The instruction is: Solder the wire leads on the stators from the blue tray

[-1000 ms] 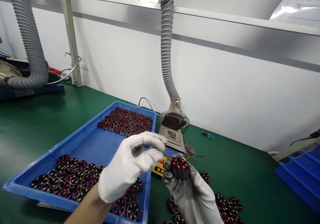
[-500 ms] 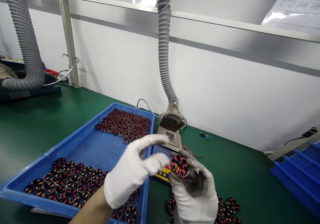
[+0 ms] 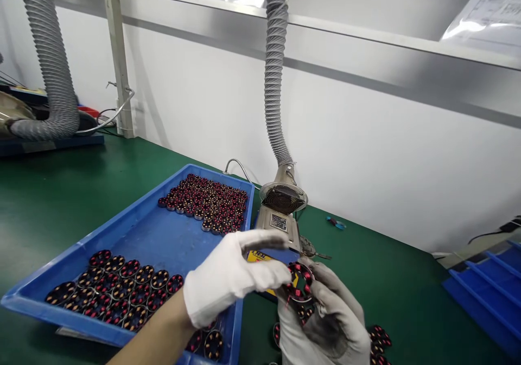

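My right hand [image 3: 331, 316], in a soiled white glove, is closed around a motor stator [image 3: 301, 282], a ring with red wire coils, held upright so that its round opening faces me. My left hand [image 3: 240, 275], also in a white glove, is beside it. Its fingers are spread, with the thumb tip at the stator's left edge; I cannot tell whether they touch. Behind the hands stands a solder pot [image 3: 280, 221] with a yellow-and-blue front, partly covered by them. Loose stators [image 3: 378, 343] lie on the green table [image 3: 411, 289] beside and below my right hand.
A blue tray [image 3: 134, 218] on the left holds a dense block of stators at the far end and rows of them nearer me. A grey exhaust hose [image 3: 277, 83] hangs above the pot. Small cutters [image 3: 336, 223] lie behind; blue bins [image 3: 488, 294] stand right.
Both hands have shifted slightly right in the view, which has itself moved a little. The stator has turned so that its opening shows more clearly. My left thumb stays close to its edge.
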Demonstrator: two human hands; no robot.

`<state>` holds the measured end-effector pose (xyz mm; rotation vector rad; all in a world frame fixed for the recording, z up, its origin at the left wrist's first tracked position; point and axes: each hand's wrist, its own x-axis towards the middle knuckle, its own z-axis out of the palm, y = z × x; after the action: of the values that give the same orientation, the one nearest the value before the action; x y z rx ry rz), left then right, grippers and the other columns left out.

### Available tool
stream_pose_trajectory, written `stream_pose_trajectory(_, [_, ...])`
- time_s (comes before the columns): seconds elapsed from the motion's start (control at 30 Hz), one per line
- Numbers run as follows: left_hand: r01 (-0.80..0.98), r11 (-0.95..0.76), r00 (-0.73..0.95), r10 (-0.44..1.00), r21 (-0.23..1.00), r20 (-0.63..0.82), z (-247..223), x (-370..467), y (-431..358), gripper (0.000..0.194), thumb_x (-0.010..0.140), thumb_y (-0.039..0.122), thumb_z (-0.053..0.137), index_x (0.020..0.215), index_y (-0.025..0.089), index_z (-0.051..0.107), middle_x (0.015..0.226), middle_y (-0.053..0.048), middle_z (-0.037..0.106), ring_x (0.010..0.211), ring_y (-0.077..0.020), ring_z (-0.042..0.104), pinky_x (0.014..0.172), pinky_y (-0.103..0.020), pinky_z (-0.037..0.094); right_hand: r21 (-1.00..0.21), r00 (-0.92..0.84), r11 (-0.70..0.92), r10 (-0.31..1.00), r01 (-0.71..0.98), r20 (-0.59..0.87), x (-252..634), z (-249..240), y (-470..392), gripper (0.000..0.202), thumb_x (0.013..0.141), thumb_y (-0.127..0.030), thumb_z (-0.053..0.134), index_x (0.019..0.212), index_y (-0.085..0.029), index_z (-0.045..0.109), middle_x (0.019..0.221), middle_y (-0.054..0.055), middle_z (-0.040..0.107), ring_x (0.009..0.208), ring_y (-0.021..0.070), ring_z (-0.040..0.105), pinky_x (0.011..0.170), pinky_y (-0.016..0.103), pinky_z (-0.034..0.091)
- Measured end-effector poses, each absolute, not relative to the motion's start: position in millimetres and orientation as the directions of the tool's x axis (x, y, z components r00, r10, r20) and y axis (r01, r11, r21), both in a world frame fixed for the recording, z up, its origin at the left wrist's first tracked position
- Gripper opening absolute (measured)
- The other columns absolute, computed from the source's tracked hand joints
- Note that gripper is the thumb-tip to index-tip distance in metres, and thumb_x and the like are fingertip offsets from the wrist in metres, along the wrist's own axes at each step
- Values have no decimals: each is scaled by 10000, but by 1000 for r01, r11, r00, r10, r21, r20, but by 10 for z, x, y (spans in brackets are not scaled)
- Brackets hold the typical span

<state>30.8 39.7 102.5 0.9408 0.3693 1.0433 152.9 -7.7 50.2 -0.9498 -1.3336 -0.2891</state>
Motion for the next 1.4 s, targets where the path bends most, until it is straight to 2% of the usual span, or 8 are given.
stream_pose_trajectory(0.1, [-616, 141, 408, 899, 775, 160, 1015, 361, 375, 290, 536, -58, 558, 689, 128, 720, 605, -3, 671, 582, -77, 600, 582, -125, 468, -372, 229, 593, 304, 714, 925, 1496, 504, -73, 545, 645, -27, 728, 1101, -268, 553, 1107, 34, 562, 940, 155, 622, 746, 227, 545])
stream_pose_trajectory(0.27, [-750, -64, 201, 926, 658, 320, 1022, 336, 347, 262, 547, -25, 624, 693, 167, 728, 731, -4, 695, 558, -56, 582, 534, -103, 454, -435, 274, 618, 343, 655, 898, 1481, 491, -73, 515, 626, -23, 729, 1053, -266, 575, 1105, 28, 565, 966, 156, 607, 801, 245, 532])
stream_pose_trajectory(0.47, [-618, 145, 400, 904, 773, 150, 1110, 311, 328, 329, 548, -35, 603, 788, 153, 726, 657, 5, 689, 547, -52, 578, 547, -108, 465, -483, 273, 666, 402, 569, 874, 1485, 440, -73, 483, 674, -22, 685, 1057, -296, 575, 1146, 37, 581, 953, 195, 632, 680, 273, 577])
stream_pose_trajectory(0.77, [-638, 0, 233, 953, 770, 194, 1042, 291, 413, 205, 634, 91, 682, 827, 155, 707, 738, -17, 705, 674, -88, 610, 641, -157, 489, -442, 224, 638, 396, 630, 891, 1472, 439, -76, 442, 639, -57, 719, 1013, -242, 574, 1099, 38, 621, 936, 188, 637, 742, 293, 554])
stream_pose_trajectory(0.97, [-427, 69, 483, 861, 902, 163, 1095, 276, 371, 105, 643, 95, 607, 702, 128, 687, 693, -23, 664, 684, -127, 585, 655, -221, 487, -371, 138, 672, 375, 640, 917, 1508, 437, -55, 502, 657, -14, 691, 1073, -261, 555, 1140, 32, 597, 965, 164, 627, 758, 253, 550])
stream_pose_trajectory(1.1, [-473, 7, 367, 911, 881, 190, 1072, 341, 376, 88, 597, 101, 584, 594, 137, 664, 672, -39, 671, 715, -172, 605, 712, -285, 499, -381, 163, 680, 364, 627, 917, 1502, 436, -29, 442, 653, -35, 701, 1017, -251, 574, 1096, 34, 606, 939, 160, 630, 758, 253, 546])
stream_pose_trajectory(1.27, [-642, -92, 138, 963, 761, 233, 1041, 291, 435, 62, 693, 220, 679, 732, 182, 710, 795, -28, 705, 764, -131, 622, 740, -224, 493, -398, 226, 636, 337, 661, 914, 1430, 499, -34, 437, 607, -34, 729, 959, -225, 552, 1034, 33, 595, 865, 153, 635, 718, 246, 543])
stream_pose_trajectory(1.4, [-521, -120, 210, 942, 845, 263, 1048, 214, 449, 55, 692, 196, 683, 738, 189, 713, 759, -19, 706, 739, -129, 623, 687, -205, 495, -412, 256, 638, 326, 651, 910, 1399, 535, -45, 423, 622, -32, 716, 956, -214, 532, 1032, 32, 586, 872, 147, 626, 721, 238, 530])
